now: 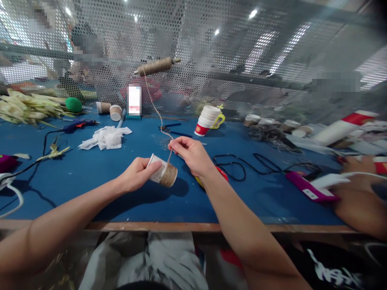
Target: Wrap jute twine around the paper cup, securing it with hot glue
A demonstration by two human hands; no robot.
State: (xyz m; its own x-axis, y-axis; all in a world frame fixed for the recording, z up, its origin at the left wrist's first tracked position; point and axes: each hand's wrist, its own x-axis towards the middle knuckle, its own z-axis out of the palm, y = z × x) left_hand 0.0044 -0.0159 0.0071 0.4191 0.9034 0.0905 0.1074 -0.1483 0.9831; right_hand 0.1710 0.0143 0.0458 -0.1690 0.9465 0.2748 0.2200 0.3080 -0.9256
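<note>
Over the blue table [90, 181], a white paper cup half-wound with brown jute [163, 173] is held in the closed grip of the left hand [137, 174]; thin twine [170, 156] is pinched by the right hand [190, 155]. Even tension is advised.

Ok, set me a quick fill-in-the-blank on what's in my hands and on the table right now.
1. The left hand holds a paper cup partly wrapped in ____.
2. The right hand pinches a strand that runs up to the ____ mounted on the mesh panel.
3. The table top is ____ in colour.
4. The glue gun lies on the table to the ____ of both hands.

Missing words: twine; spool; blue; left.
</note>
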